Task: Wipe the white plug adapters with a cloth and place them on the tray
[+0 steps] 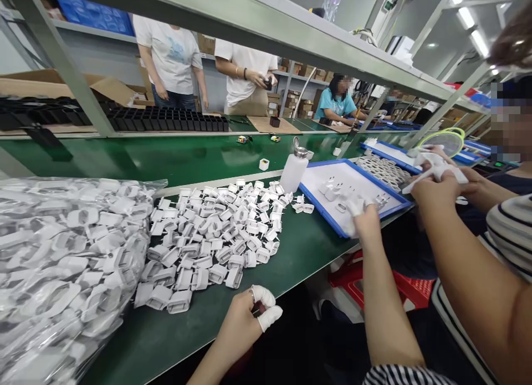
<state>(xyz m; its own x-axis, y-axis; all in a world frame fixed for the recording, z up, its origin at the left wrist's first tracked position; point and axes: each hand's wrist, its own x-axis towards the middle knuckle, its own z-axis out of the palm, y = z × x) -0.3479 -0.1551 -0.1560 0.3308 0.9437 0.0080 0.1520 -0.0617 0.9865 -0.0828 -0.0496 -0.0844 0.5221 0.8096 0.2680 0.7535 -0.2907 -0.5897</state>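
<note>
My left hand [249,313] hovers at the near edge of the green workbench, white finger cots on thumb and index finger. Those two fingers curve with a gap between them, and nothing shows in it. Beyond it lies a heap of white plastic plug housings [216,230]. My right hand [366,219] reaches over a blue-rimmed white tray [328,216]. Its white-covered fingertips are smeared by motion, so whether they hold a piece is unclear. Several white plug housings with metal pins [331,190] stand in the tray around that hand.
A clear bag of housings [70,263] fills the left side. A white pump bottle [294,172] stands behind the tray. At right, a co-worker's hands [436,174] hold white material. Black cases [166,119] line the far side; a metal shelf beam [249,19] crosses above.
</note>
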